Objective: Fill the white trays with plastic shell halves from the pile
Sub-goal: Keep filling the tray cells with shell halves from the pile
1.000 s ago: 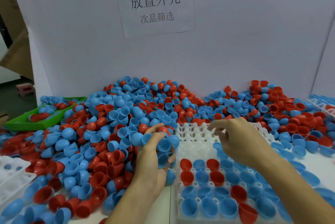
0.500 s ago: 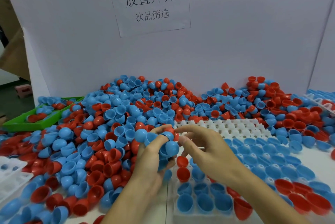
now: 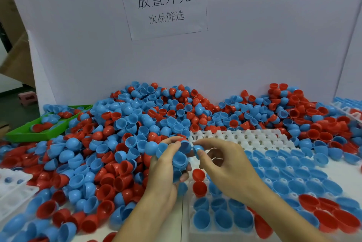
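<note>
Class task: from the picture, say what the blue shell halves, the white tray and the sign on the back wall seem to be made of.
Blue shell halves: thin glossy plastic, judging by highlights on the domes.
White tray: apparently moulded plastic, slightly translucent and matt, with formed pockets.
Sign: probably paper, flat and matt with black print.

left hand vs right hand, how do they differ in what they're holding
The left hand cradles a bunch of blue shell halves; the right hand pinches one blue shell half. The left hand is beside the pile, the right hand over the white tray. Both are bare.
</note>
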